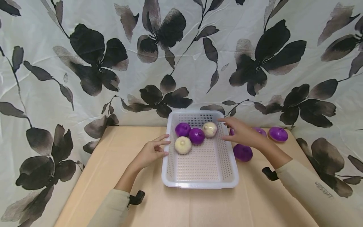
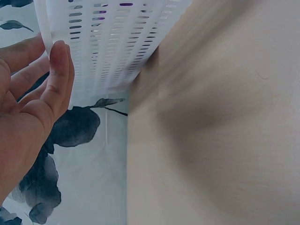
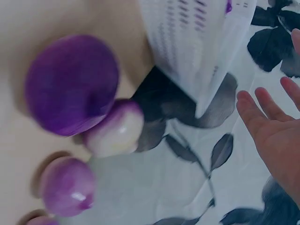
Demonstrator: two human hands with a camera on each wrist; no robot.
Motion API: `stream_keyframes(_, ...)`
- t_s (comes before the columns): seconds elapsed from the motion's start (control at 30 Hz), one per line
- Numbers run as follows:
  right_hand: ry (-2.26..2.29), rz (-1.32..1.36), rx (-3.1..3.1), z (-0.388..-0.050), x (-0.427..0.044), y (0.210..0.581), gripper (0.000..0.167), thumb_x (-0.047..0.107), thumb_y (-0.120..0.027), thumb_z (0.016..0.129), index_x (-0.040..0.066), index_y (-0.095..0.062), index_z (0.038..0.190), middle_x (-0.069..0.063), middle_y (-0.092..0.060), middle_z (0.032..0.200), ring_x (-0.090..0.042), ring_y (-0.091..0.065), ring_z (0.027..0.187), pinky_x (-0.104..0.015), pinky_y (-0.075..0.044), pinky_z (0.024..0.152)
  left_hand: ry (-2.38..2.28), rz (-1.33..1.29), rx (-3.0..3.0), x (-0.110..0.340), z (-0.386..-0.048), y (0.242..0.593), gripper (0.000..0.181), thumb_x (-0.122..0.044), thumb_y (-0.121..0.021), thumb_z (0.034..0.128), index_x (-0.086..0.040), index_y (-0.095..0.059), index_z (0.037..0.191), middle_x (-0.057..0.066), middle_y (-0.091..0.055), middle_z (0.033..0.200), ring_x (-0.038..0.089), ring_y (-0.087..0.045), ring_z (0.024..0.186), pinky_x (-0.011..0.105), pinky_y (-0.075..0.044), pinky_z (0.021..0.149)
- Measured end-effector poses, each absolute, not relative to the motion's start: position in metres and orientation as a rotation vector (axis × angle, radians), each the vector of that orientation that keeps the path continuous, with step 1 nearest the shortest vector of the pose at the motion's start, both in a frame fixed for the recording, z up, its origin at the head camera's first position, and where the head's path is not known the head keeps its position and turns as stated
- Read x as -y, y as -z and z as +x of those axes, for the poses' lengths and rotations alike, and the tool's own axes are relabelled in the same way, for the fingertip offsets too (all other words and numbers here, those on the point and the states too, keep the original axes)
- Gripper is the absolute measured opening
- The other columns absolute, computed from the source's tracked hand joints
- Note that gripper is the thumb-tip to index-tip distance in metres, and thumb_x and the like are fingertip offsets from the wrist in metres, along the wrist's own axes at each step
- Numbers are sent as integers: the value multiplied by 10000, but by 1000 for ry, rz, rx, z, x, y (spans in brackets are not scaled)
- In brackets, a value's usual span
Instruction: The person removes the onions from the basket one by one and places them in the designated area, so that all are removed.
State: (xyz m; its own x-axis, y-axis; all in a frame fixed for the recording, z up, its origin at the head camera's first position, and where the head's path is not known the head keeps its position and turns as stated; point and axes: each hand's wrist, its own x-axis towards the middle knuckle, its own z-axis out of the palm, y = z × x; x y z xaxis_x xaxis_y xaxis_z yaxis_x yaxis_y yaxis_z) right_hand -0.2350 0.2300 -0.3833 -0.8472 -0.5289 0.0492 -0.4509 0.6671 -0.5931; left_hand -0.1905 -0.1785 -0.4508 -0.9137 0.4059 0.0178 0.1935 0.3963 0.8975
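We see a white perforated plastic basket (image 1: pixel 198 185) on the wood-toned worktop (image 1: pixel 127 132), with four onions gathered toward its far end. Two are purple: one purple onion (image 1: pixel 182 129) by the far left, and a second purple onion (image 1: pixel 197 136) beside it at the middle. A pale onion (image 1: pixel 183 145) sits in front of them toward the left wall, and another pale onion (image 1: pixel 209 129) lies near the right wall.

Our left hand (image 1: pixel 151 153) is loosely spread, its fingertips against the basket's left side. Our right hand (image 1: pixel 239 130) has its fingers and thumb parted over the right rim and holds nothing; we cannot tell whether it touches the plastic.

Outside the basket on the right, we find a deep purple onion (image 1: pixel 243 153) just beside the wall and a bright purple onion (image 1: pixel 278 134) farther off. Two more lie partly hidden behind our right hand; one of them, a purple-and-white onion (image 3: pixel 117 129), shows plainly from the right wrist. A floral cloth (image 1: pixel 175 66) hangs behind.
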Motion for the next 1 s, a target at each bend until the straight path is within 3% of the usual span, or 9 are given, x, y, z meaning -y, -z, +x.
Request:
stream_keyframes(0.3,927,-803,-2629,-247,-184,372,751,272,-840,876,68,-494,1510,-162,-559,1481,-420,-556,1331,-590,-488,1078,-1539,528,-2445,178,-191,453,497,-8,-781,882,36,-644,1358,86,-430,1632,182,-658,821,185,-565,707)
stream_keyframes(0.57,838,-934,-2560,-261,-150,372,716,241,-816,893,-3,-502,1489,-196,-562,1493,-411,-573,1322,-554,-483,1103,-1530,534,-2456,178,-192,453,491,-22,-783,887,34,-647,1355,96,-428,1633,172,-653,824,187,-563,705)
stream_keyframes(0.8,683,-910,-2526,-273,-122,380,718,294,-825,888,77,-518,1500,-146,-577,1489,-353,-556,1362,-502,-491,1113,-1525,536,-2460,178,-192,453,489,-21,-783,884,23,-653,1353,84,-432,1631,183,-658,828,186,-560,704)
stream_keyframes(1.0,641,-941,-2441,-282,-99,390,704,264,-825,884,49,-527,1484,-182,-601,1451,-364,-563,1353,-507,-475,1127,-1529,538,-2449,178,-192,453,491,-13,-778,885,35,-646,1355,90,-427,1634,184,-660,826,185,-561,704)
